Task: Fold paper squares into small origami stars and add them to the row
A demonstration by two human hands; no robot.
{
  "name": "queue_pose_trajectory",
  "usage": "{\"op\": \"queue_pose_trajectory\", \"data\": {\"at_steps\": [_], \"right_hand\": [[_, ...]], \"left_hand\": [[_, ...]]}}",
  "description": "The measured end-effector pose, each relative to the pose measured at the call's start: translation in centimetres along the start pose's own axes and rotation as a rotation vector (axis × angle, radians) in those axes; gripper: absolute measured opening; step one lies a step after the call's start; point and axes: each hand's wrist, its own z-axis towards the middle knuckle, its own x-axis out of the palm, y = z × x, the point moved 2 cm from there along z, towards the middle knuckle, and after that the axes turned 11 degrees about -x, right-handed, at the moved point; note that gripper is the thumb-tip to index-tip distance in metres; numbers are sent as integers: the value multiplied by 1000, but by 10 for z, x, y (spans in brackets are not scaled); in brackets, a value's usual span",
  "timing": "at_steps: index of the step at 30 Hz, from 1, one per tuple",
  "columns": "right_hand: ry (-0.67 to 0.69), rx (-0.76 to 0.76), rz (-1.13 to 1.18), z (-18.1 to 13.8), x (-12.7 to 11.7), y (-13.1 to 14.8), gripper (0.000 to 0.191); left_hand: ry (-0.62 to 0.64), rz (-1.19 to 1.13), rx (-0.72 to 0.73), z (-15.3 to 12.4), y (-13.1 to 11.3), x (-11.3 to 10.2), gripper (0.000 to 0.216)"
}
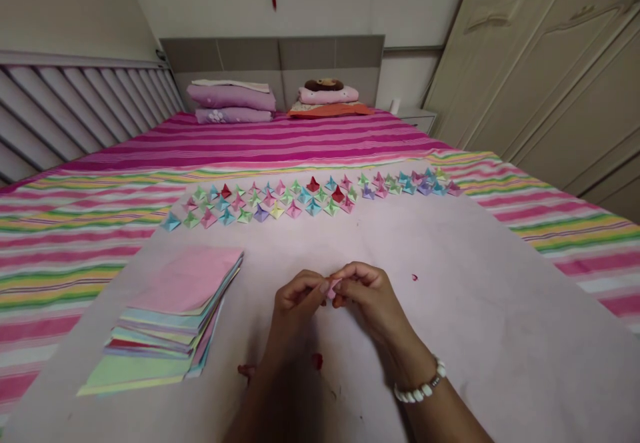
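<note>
Between my two hands is a small folded piece of pink paper (332, 288), mostly covered by my fingers. My left hand (299, 300) pinches its left side with thumb and forefinger. On the other side my right hand (364, 294), with a white bead bracelet on the wrist, pinches it too. Beyond my hands stand rows of small folded paper boats (313, 207) in blue, green, pink, purple, yellow and red. A stack of coloured paper sheets (187, 282), pink on top, lies to the left of my hands.
A pale board or sheet (430, 336) covers the near part of a striped bed (560, 230). Red scraps (317, 362) lie close to me, and a tiny red bit (415, 277) lies to the right. Folded bedding (233, 103) sits by the headboard. A wardrobe (550, 63) stands right.
</note>
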Motion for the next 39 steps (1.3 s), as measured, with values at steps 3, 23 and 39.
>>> {"op": "queue_pose_trajectory", "data": {"at_steps": [3, 23, 39], "right_hand": [[28, -4, 0, 0, -2, 0, 6], [160, -31, -60, 0, -3, 7, 20], [83, -64, -81, 0, -1, 5, 13]], "left_hand": [[2, -106, -98, 2, 2, 2, 7], [-130, -5, -213, 0, 0, 3, 18], [-185, 79, -79, -5, 1, 8, 13]]}}
